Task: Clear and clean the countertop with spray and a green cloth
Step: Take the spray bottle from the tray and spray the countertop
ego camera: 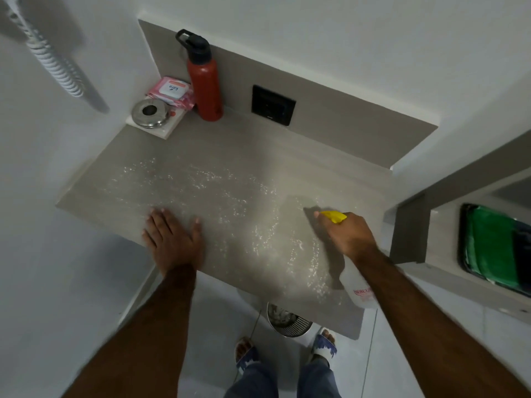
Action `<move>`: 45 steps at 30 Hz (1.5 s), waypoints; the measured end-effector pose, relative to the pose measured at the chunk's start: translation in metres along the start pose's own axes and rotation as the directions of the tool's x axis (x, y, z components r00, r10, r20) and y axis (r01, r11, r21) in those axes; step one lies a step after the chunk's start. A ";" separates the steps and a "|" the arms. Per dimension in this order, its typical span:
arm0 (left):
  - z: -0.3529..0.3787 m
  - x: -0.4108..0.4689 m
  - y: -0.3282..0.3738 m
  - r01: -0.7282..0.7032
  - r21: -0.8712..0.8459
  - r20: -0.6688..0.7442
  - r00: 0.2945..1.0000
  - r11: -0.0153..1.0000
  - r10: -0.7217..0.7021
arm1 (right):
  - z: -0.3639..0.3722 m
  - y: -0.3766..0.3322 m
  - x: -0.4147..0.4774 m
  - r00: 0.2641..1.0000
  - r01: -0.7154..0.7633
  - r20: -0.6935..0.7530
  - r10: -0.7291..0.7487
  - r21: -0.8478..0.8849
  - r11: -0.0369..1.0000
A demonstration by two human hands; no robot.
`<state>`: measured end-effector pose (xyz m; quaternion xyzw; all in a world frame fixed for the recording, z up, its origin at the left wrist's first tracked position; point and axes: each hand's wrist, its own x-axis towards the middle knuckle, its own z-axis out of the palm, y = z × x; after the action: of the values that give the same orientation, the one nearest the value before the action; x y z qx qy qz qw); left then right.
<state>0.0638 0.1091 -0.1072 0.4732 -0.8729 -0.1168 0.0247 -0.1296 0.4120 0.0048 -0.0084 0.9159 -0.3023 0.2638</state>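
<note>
The grey countertop (207,156) is speckled with spray droplets across its middle and right. My right hand (347,235) is shut on a clear spray bottle (357,285) with a yellow nozzle (334,216), held above the counter's right part, nozzle pointing left. My left hand (172,239) lies flat on the counter's near edge, fingers spread, holding nothing. A green cloth (491,245) lies in a dark tray on a lower ledge at the far right.
In the back left corner stand a red bottle (205,90) with a black cap, a pink wipes pack (172,91) and a round steel dish (150,113) on a white tile. A black socket plate (273,104) sits on the backsplash. A metal bin (287,321) is under the counter by my feet.
</note>
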 end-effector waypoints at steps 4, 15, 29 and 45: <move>0.000 0.001 0.000 -0.001 0.011 0.026 1.000 1.000 0.001 | -0.002 0.014 -0.011 0.998 -0.018 -0.058 0.020 0.042 0.999; 0.014 -0.071 0.116 -0.462 0.058 0.114 0.884 0.885 0.454 | -0.110 0.095 -0.029 0.898 0.166 -0.439 0.035 0.412 0.896; 0.068 -0.256 0.474 -0.938 -0.269 0.275 0.144 0.220 0.950 | -0.298 0.299 0.011 0.564 0.273 -0.741 0.366 0.585 0.764; 0.145 -0.290 0.578 -0.989 0.026 0.474 0.140 0.145 0.869 | -0.320 0.373 0.085 0.601 0.304 -0.760 0.247 0.503 0.809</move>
<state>-0.2733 0.6797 -0.0973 -0.2197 -0.9651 -0.0060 -0.1427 -0.3047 0.8775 -0.0272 0.1936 0.7935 -0.5448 -0.1899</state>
